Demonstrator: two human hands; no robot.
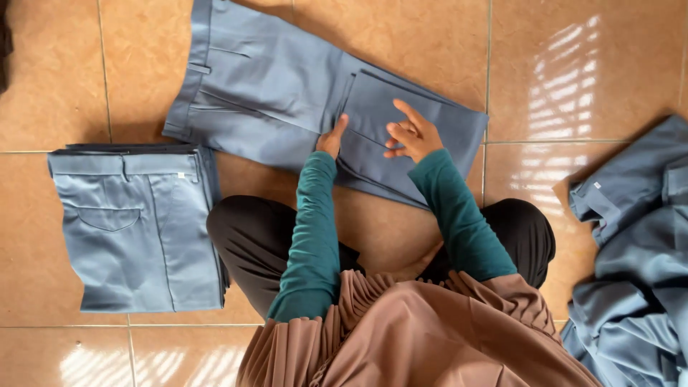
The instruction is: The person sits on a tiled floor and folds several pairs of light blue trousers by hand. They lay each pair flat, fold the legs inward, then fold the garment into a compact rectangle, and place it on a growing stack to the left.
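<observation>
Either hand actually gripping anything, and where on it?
Neither hand grips. The left hand and right hand press flat on the folded-over leg of the blue trousers on the floor.

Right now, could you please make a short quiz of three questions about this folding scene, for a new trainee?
1. True or false: both hands rest on the blue trousers spread on the floor.
2. Where does the folded stack lie: A) to the person's left, B) to the person's right, C) on the lap?
3. What lies at the right edge of the view?

Key:
1. True: the left hand and the right hand press the folded-back leg of the spread trousers.
2. A: the folded stack lies on the tiled floor.
3. A loose heap of blue garments.
</observation>
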